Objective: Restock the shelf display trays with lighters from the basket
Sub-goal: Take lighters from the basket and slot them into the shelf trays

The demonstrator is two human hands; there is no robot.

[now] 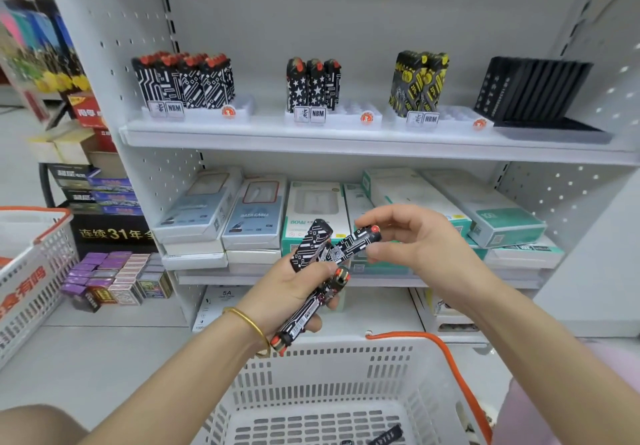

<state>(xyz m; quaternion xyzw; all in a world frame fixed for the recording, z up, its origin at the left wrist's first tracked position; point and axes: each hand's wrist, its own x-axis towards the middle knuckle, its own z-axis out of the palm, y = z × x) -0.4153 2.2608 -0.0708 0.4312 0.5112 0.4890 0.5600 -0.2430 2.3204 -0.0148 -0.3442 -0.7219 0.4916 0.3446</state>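
Note:
My left hand (294, 289) grips a bunch of black-and-white patterned lighters (311, 247) with red caps, above the white basket (311, 375). My right hand (412, 237) pinches the red-capped end of one lighter (356, 242) from that bunch. On the upper shelf stand three white display trays: the left tray (239, 109) holds several patterned lighters, the middle tray (349, 115) holds three star-patterned ones, the right tray (457, 114) holds a few black-and-yellow ones. One dark lighter (386, 436) lies on the basket floor.
A black tray (550, 129) with black boxes sits at the shelf's right end. Boxed cables and chargers (311, 212) fill the lower shelf. A second basket (31, 271) stands at the left, beside small card boxes (114, 278) on the floor. The basket's orange handle (450, 358) hangs on the right.

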